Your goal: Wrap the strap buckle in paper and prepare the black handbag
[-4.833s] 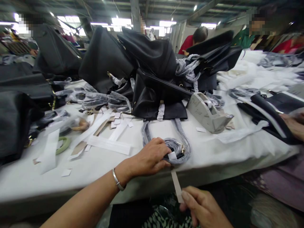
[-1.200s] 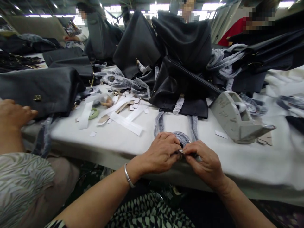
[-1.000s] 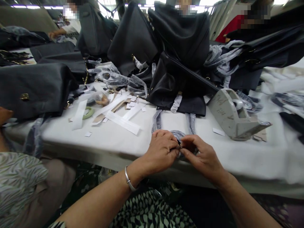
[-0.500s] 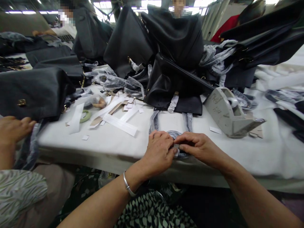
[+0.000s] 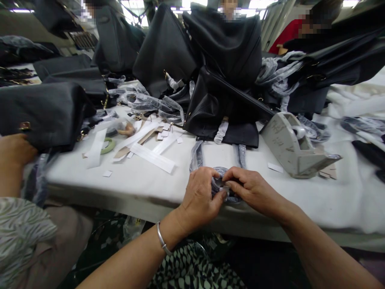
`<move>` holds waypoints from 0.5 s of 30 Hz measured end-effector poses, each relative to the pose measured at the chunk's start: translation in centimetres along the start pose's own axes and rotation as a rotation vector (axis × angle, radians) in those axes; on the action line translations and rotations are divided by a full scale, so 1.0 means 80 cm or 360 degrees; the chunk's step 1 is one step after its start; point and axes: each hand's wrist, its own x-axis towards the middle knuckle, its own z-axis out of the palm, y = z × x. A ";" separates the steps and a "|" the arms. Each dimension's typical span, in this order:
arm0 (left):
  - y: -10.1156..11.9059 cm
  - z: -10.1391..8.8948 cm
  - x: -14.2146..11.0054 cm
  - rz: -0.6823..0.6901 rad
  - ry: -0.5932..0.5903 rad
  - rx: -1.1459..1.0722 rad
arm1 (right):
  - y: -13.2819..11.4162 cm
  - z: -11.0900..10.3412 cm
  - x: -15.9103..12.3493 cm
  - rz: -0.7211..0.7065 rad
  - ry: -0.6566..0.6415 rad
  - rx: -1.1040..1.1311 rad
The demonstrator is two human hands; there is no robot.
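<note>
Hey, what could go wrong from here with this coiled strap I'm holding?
The coiled strap sits close to the edge of the table, so if the left hand and right hand let go, it might spring loose or slide off. The small paper tag pinched by the fingers could slip away. The strap lengths run back toward the black handbag, so a hard tug might shift it.

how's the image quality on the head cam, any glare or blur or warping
Head view: ceiling lights glare white along the top edge; the left hand and right hand look fairly sharp; the wide lens bows the edge of the white-covered table; black handbags lose detail in shadow.
</note>
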 end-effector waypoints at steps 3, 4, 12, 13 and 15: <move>-0.001 0.001 -0.003 0.0081 0.0029 0.0028 | 0.000 -0.001 0.002 0.0035 0.0010 0.0008; -0.001 0.000 -0.004 0.0102 0.0024 0.0044 | 0.001 -0.002 0.002 0.0044 0.0012 0.0018; -0.004 -0.006 0.001 0.0197 -0.0115 0.0084 | 0.002 0.001 0.001 0.0032 0.0004 -0.0041; -0.004 -0.006 0.001 0.0210 -0.0129 0.0095 | 0.001 0.002 -0.002 0.0007 -0.0001 -0.0064; -0.003 -0.006 -0.001 0.0229 -0.0126 0.0129 | -0.002 0.005 -0.007 -0.0018 0.0000 -0.0097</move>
